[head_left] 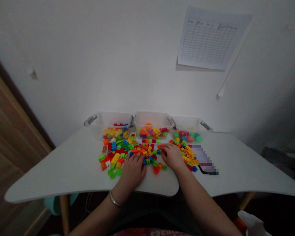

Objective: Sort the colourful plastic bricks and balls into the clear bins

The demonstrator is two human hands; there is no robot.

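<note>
A heap of small coloured plastic bricks [137,151] lies spread on the white table [71,167]. My left hand [132,168] rests flat at the heap's near edge, fingers stretched out and touching bricks. A bracelet [114,200] is on that wrist. My right hand [172,156] lies a little to the right, its fingers curled onto bricks at the heap's middle; what they pinch is too small to name.
Three clear plastic bins stand along the wall: left bin [110,123], middle bin [152,119], right bin [189,126], each with coloured pieces inside. A blurred-out flat item [206,160] lies right of the heap. A printed sheet [211,39] hangs on the wall.
</note>
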